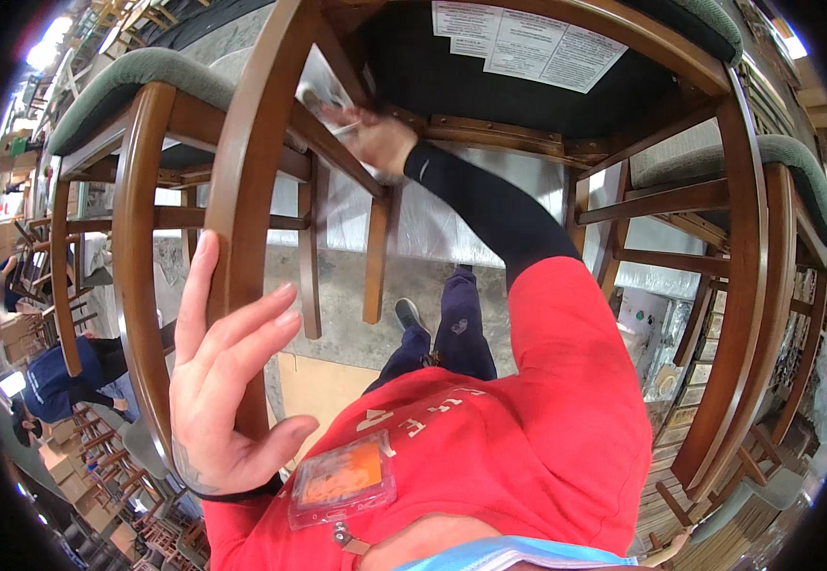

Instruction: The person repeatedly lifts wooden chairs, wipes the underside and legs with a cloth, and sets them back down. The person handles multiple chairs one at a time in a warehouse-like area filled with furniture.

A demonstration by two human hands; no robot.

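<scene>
Clearly the upturned wooden chair (490,124) fills the upper half of the frame, its curved leg (242,190) running down the left. The left hand (228,381), lower left, lies open-palmed against that leg, fingers spread rather than closed, seemingly to steady it. Upper centre, the right hand (375,138) presses a pale rag (323,90) to the frame, the fingers apparently closed on it.

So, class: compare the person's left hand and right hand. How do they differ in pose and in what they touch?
The left hand is near and spread open against a curved wooden chair leg; the right hand is stretched far out, closed on a pale cloth-like thing. The left forearm looks bare, the right is black-sleeved. Both touch the same upturned chair.
</scene>
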